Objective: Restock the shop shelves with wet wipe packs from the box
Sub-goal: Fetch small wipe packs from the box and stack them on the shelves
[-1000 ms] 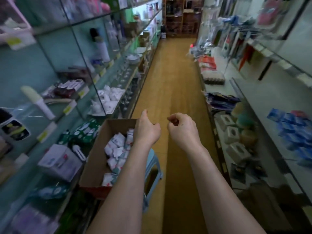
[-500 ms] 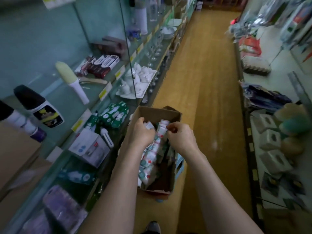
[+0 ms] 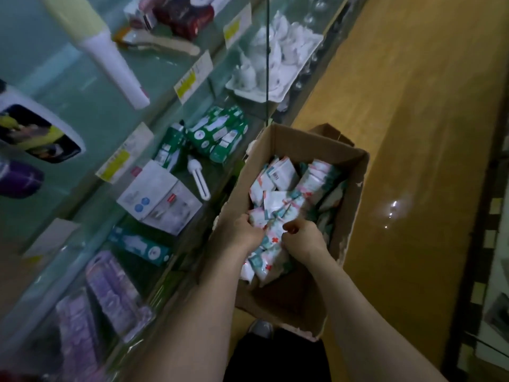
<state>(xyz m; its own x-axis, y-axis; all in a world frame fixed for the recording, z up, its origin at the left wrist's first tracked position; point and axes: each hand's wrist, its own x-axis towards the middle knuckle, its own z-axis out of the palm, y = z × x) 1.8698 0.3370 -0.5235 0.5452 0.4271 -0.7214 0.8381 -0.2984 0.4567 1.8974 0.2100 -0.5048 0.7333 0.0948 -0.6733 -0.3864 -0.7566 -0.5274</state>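
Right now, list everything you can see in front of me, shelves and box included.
cardboard box: one, brown, beside the shelves
wet wipe packs: many, white-teal, inside box
green cartons: several, green, shelf left of box
white carton: one, white, same shelf
tube bulb: one, white, beside white carton
teal carton: one, teal, lower shelf
purple packs: several, purple, bottom left
left hand: one, among packs, grip unclear
right hand: one, fingers curled among packs

Both forearms reach forward and down, left hand [image 3: 242, 233] and right hand [image 3: 303, 241] close together, fingers curled, apparently gripping
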